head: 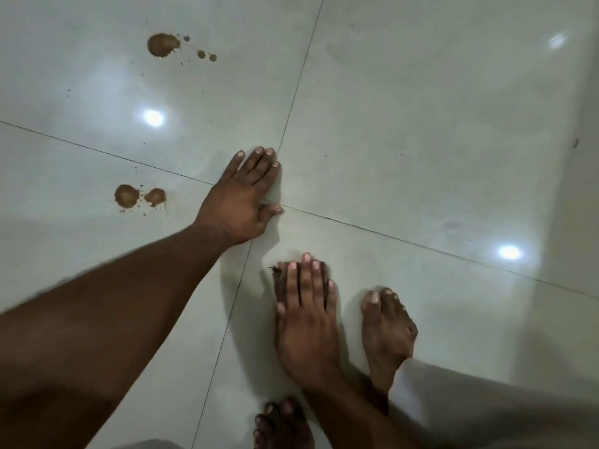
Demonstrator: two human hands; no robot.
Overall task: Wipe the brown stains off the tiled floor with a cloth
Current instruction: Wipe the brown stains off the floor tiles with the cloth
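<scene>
Tiled floor (405, 131) fills the view: large, glossy, pale tiles whose grout lines cross just beside the left hand, with ceiling lights mirrored in the glaze. Crouching low over it seems to be the reason for everything else here.

The left forearm reaches forward from the lower left, and the left hand (241, 197) lies flat on the tile, fingers straight and close together, thumb stretched out to the side. It holds nothing; I judge it to be a prop that takes the body's weight while the other hand works.

The right hand (306, 314) lies palm down nearer the body, fingers straight and side by side, pressing on a dark cloth (277, 277) of which only a frayed edge shows at the fingertips. Flat fingers spread pressure over the cloth, which suits rubbing better than a pinch would.

Two bare feet (387, 330) stand close by, one just right of that hand, one at the lower edge, beside a pale trouser leg.

Brown stains are well apart from the cloth: a near pair of blotches (127, 196) left of the left hand, and a farther blotch with small droplets (163, 44) toward the top left. Neither looks smeared, so wiping them appears still to be done.
</scene>
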